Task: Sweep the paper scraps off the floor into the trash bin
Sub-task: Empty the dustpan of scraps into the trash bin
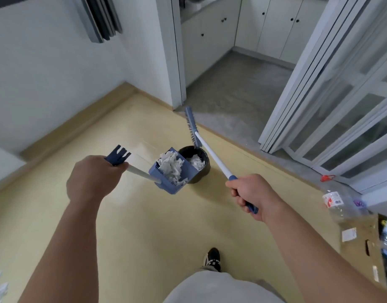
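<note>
Blue dustpan heaped with white paper scraps, tipped against the near-left side of the black trash bin (more white paper lying inside it). Clasps the dustpan's handle top in the left grip; clasps the blue end of the broom in the right grip, bristle head raised just beyond the bin. Yellow floor beneath.

Quick tally: one broom, one dustpan, one black trash bin, two hands, left hand and right hand, two heaps of paper scraps, one shoe.
</note>
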